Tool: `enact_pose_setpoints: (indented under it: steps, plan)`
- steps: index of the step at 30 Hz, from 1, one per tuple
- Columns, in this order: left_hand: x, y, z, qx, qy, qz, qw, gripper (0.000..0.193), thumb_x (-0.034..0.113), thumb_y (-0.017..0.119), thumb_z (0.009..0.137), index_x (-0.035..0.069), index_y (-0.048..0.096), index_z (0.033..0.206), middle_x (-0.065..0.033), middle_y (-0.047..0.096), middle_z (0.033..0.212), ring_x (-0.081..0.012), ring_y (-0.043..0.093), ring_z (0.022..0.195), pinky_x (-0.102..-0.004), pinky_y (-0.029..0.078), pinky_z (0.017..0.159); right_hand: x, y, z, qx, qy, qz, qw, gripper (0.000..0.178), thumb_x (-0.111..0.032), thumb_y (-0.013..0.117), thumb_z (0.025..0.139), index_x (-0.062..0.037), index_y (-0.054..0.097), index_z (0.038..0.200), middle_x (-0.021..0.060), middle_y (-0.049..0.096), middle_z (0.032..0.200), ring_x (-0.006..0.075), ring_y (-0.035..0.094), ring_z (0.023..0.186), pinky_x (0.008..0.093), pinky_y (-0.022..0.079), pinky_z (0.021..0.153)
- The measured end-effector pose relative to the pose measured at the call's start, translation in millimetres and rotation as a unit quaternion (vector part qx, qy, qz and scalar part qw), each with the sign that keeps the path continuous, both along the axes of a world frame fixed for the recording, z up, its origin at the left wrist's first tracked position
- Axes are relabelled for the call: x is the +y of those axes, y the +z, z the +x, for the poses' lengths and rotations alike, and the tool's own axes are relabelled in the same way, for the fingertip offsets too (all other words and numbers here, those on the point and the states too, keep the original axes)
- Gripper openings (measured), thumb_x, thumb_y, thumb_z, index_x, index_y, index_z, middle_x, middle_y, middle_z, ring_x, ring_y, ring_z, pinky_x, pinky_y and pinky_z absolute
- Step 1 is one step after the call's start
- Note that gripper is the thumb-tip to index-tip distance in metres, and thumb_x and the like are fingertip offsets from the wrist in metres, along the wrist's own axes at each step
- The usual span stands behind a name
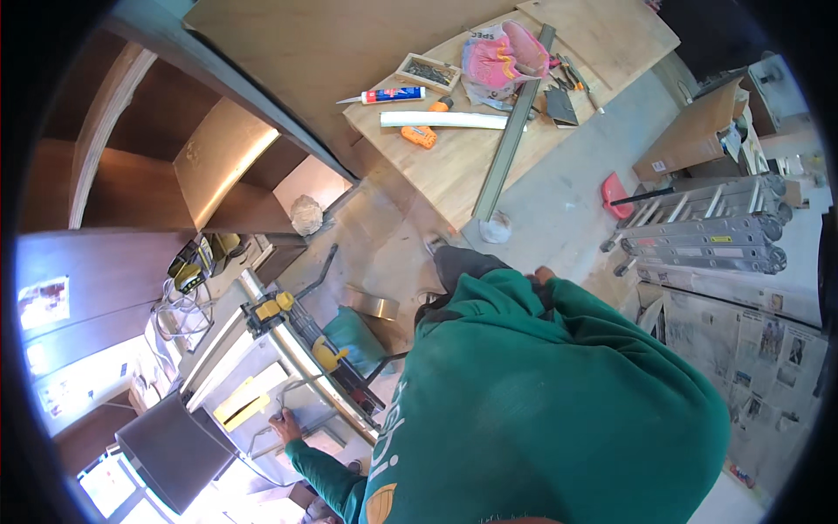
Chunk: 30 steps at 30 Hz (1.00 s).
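Observation:
My left hand reaches out to the lower left, its fingers bent at a thin grey metal bar beside a pale board with a yellow piece on it. What the fingers hold there is too small to make out. Close by stands a long work stand with yellow-and-black brackets. My right hand is at the front of my green sweatshirt, near the waist; the sleeve and cloth hide most of its fingers.
Ahead, a plywood sheet carries a sealant tube, an orange drill, a pink bag and a long grey-green metal profile. A folded ladder and red dustpan lie right. Open wooden shelving stands left.

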<state>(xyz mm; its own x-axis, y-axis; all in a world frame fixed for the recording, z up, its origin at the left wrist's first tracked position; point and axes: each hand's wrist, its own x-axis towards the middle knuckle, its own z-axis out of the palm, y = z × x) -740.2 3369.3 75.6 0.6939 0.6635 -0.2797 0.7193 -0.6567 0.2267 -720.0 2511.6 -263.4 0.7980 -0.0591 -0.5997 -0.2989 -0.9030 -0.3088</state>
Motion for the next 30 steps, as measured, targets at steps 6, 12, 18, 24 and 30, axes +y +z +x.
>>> enact_pose_setpoints:
  steps: [6, 12, 18, 24, 30]
  plan:
    - [-44, 18, 8, -0.065, -0.052, -0.012, 0.996, 0.057, 0.030, 0.066, 0.091, -0.001, 0.046, 0.134, -0.0249, 0.053, 0.120, -0.0376, 0.052, 0.111, -0.0477, 0.041, 0.095, -58, -8, -12, 0.166, -0.015, -0.009, 0.986, 0.041, -0.031, 0.073, 0.080, -0.0033, 0.067, 0.109, 0.0165, 0.072, 0.086, 0.0314, 0.071, 0.078, 0.0464, 0.059, 0.072]
    - [-150, 79, -20, -0.218, -0.009, 0.035, 0.975, 0.058, 0.034, 0.064, 0.094, 0.001, 0.047, 0.138, -0.0214, 0.054, 0.124, -0.0319, 0.052, 0.116, -0.0467, 0.039, 0.098, -62, 178, 117, 0.063, -0.441, 0.158, 0.881, 0.060, -0.030, 0.070, 0.086, -0.0011, 0.049, 0.134, 0.0182, 0.068, 0.094, 0.0254, 0.068, 0.072, 0.0389, 0.055, 0.055]
    - [-276, 94, 68, -0.366, 0.049, -0.059, 0.928, 0.044, 0.026, 0.061, 0.099, 0.000, 0.051, 0.134, -0.0141, 0.057, 0.123, -0.0223, 0.056, 0.107, -0.0343, 0.046, 0.093, -118, 186, 161, 0.008, -0.367, 0.217, 0.905, 0.061, -0.032, 0.069, 0.087, 0.0019, 0.047, 0.132, 0.0172, 0.069, 0.090, 0.0234, 0.068, 0.070, 0.0380, 0.055, 0.058]
    - [-438, 101, 114, -0.382, 0.015, 0.046, 0.923, 0.034, 0.023, 0.059, 0.100, -0.001, 0.058, 0.124, -0.0108, 0.063, 0.104, -0.0166, 0.060, 0.087, -0.0297, 0.050, 0.077, -247, 121, 208, -0.077, -0.301, 0.134, 0.941, 0.053, -0.031, 0.070, 0.086, 0.0004, 0.054, 0.125, 0.0165, 0.070, 0.087, 0.0286, 0.069, 0.077, 0.0399, 0.053, 0.080]
    - [-595, 38, 83, -0.135, -0.069, -0.183, 0.971, 0.026, 0.008, 0.049, 0.100, 0.003, 0.059, 0.124, -0.0081, 0.065, 0.091, -0.0162, 0.063, 0.076, -0.0289, 0.051, 0.070, -378, 143, 340, -0.187, -0.329, 0.048, 0.924, 0.046, -0.029, 0.067, 0.086, 0.0020, 0.058, 0.120, 0.0246, 0.068, 0.100, 0.0399, 0.064, 0.101, 0.0452, 0.050, 0.091]
